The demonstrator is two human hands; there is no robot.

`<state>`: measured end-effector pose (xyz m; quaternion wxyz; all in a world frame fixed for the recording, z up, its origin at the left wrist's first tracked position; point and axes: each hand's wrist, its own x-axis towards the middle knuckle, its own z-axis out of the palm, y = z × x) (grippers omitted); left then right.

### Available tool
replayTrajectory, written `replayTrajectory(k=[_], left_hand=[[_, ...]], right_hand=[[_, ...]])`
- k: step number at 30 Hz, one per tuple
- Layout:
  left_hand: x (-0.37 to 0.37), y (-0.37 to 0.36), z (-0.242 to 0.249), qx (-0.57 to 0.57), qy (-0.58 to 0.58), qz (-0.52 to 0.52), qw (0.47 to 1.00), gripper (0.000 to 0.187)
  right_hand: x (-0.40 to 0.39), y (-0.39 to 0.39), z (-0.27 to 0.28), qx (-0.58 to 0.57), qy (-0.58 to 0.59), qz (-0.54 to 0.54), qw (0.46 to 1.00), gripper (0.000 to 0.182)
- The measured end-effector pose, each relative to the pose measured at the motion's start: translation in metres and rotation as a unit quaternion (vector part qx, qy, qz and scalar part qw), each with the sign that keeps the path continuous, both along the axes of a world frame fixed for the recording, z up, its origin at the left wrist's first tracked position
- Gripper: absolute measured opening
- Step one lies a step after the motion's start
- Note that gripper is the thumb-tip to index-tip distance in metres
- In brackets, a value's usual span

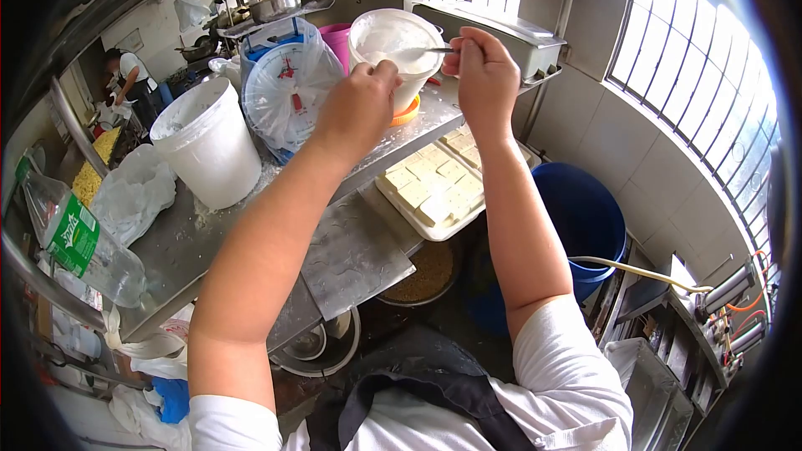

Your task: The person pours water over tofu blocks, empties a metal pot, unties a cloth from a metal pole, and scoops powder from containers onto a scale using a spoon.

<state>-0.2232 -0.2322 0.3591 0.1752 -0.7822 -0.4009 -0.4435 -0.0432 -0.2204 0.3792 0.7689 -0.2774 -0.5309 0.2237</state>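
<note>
My right hand (487, 83) is closed around the handle of a metal spoon (438, 50). The spoon's bowl lies over the mouth of a white plastic tub (411, 93), with white powder inside. My left hand (355, 108) is closed at the tub's near side, its fingertips by the rim; what they grip is hidden behind the hand. An orange ring-shaped item (407, 112) shows beneath the tub. To the left stands a dial scale (284, 92) wrapped in clear plastic, beside a white bucket (209, 146) dusted with powder.
A tray of pale square blocks (430, 184) sits below the steel table (180, 242). A blue barrel (581, 209) stands at right, near machinery with a hose (643, 274). A plastic bottle (79, 238) leans at left. Another person (134, 79) works far back.
</note>
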Motion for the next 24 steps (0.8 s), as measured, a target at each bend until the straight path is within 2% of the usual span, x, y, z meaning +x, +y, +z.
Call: replayTrajectory(k=[1, 2, 4, 5, 6, 8, 9, 11, 14, 24], left_hand=[[0.002, -0.004, 0.001, -0.005, 0.012, 0.019, 1.000, 0.008], [0.003, -0.006, 0.002, -0.010, 0.023, 0.039, 0.999, 0.009], [0.003, -0.005, 0.000, -0.005, 0.023, 0.033, 0.999, 0.011], [0.003, -0.005, -0.001, 0.000, 0.022, 0.029, 0.999, 0.013], [0.004, -0.004, -0.002, 0.000, 0.022, 0.028, 0.999, 0.013], [0.003, -0.003, -0.003, 0.005, 0.017, 0.021, 1.000, 0.012], [0.002, -0.003, -0.003, 0.005, 0.017, 0.021, 1.000, 0.012], [0.001, -0.002, -0.004, 0.015, 0.010, -0.001, 1.000, 0.011], [0.000, -0.001, -0.003, 0.008, -0.003, -0.004, 1.000, 0.010], [0.000, 0.000, -0.002, -0.002, 0.007, 0.002, 1.000, 0.008]], right_hand=[[-0.001, -0.004, 0.001, -0.008, -0.107, -0.080, 0.991, 0.022], [-0.001, 0.003, -0.003, -0.008, -0.107, -0.080, 0.991, 0.022], [0.001, 0.022, -0.018, 0.027, -0.220, -0.138, 0.965, 0.022], [-0.005, 0.001, -0.010, -0.038, -0.172, -0.054, 0.983, 0.022], [-0.004, 0.002, -0.011, -0.038, -0.172, -0.055, 0.983, 0.022], [-0.003, 0.006, -0.016, -0.048, -0.002, 0.054, 0.997, 0.024], [-0.002, 0.009, -0.018, -0.048, -0.002, 0.054, 0.997, 0.024], [0.002, 0.012, -0.021, -0.028, 0.087, 0.090, 0.992, 0.023], [0.006, 0.013, -0.021, -0.018, 0.147, 0.108, 0.983, 0.022], [0.011, 0.010, -0.016, -0.005, 0.169, 0.146, 0.975, 0.019]])
